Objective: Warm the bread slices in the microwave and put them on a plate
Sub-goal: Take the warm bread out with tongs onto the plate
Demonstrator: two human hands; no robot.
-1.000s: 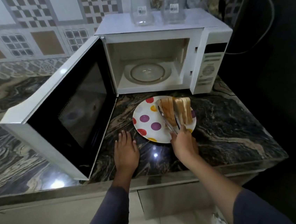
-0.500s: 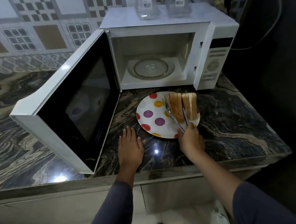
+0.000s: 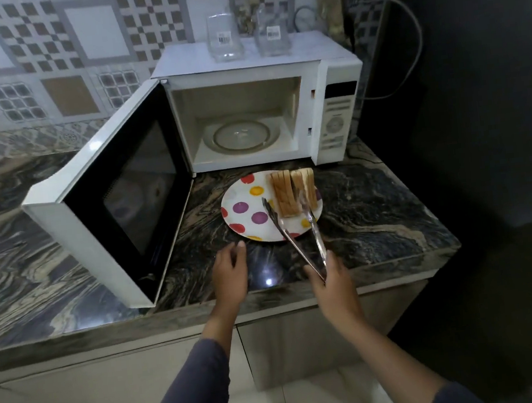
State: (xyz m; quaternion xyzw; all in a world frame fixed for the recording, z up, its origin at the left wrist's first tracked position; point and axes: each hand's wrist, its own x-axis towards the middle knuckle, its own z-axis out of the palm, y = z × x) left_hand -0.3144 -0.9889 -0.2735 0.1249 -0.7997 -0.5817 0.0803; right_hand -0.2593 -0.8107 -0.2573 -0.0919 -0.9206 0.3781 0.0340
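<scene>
1. We see the right hand (image 3: 332, 279) at the near edge of the dark veined marble countertop (image 3: 374, 216), its fingers curled round the handle end of a pair of long silver metal tongs (image 3: 316, 235).
2. The tongs point away from us over the plate, and their two arms are spread wide apart at the tips.
3. The toasted brown bread slices (image 3: 285, 196) stand on edge in two stacks on the right half of a round white plate with coloured polka dots (image 3: 253, 204), which sits on the countertop just in front of the microwave.
4. The left stack lies between the two tong tips. The left tip hangs over bare plate, apart from the bread.
5. The right tip is blurred against the near face of the right stack, so we cannot tell whether it touches a slice.
6. The left hand (image 3: 231, 277) is near the plate's near-left rim with loosely bent fingers and holds nothing. We cannot tell whether it rests on the stone.
7. The white microwave oven (image 3: 330, 73) stands at the far side, its black-windowed door (image 3: 110, 198) swung fully open to the left.
8. Inside we see only the round glass turntable (image 3: 241, 135).
9. Two clear glass jars (image 3: 224, 40) with labels stand on top of the oven.
</scene>
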